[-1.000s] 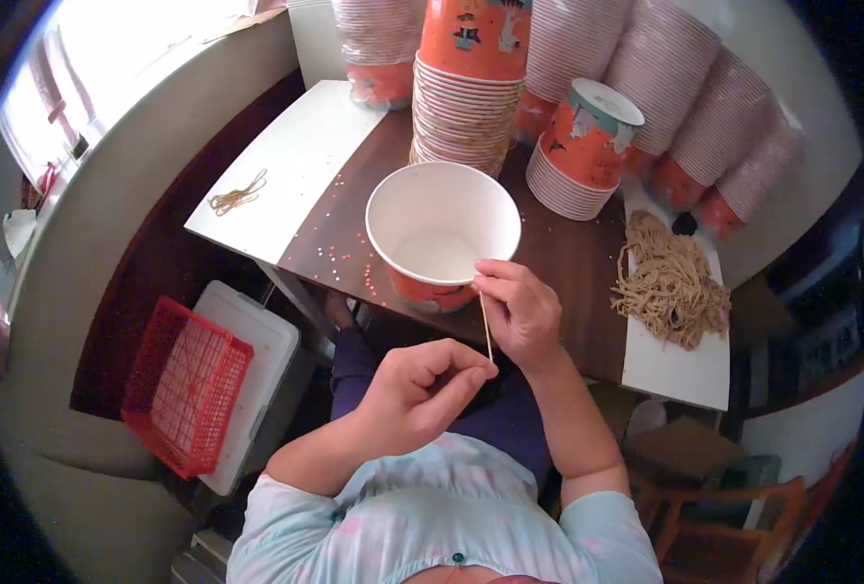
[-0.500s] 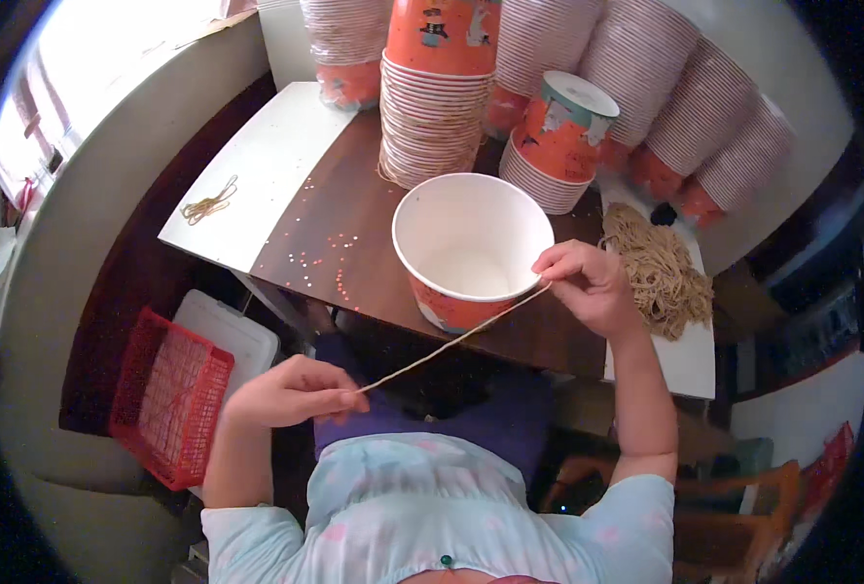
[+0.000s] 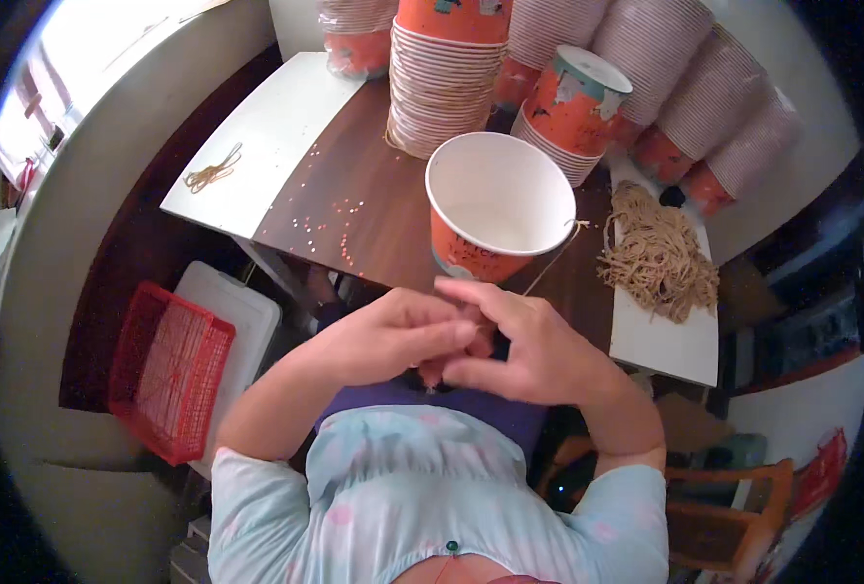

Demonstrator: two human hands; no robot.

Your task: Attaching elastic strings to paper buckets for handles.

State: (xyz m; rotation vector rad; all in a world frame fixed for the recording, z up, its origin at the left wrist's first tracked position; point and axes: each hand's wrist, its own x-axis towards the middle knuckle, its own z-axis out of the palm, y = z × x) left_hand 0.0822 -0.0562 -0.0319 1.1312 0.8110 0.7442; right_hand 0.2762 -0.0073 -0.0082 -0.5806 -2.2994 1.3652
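Observation:
A large white-lined paper bucket point(image 3: 498, 190) with an orange outside stands tilted at the table's near edge. From its right rim a thin beige cord point(image 3: 552, 261), with a short tail at the rim, runs down behind my right hand. Both hands meet just in front of the bucket. My left hand point(image 3: 403, 336) is closed, thumb pressed against the fingers; the cord's far part is hidden there. Curved around its fingertips, my right hand point(image 3: 524, 341) has thumb and forefinger apart. Some fingers are slightly blurred.
Behind the bucket rise a tall stack of paper buckets point(image 3: 444, 92) and a shorter stack point(image 3: 578, 107). A heap of beige cords point(image 3: 658, 255) lies at right, a few cords point(image 3: 214, 168) at left. Beside the table is a red basket point(image 3: 174, 370).
My hands have come together from wide apart. My right hand has left the bucket's rim, where the cord now hangs. The bucket has shifted and tilted toward the hands.

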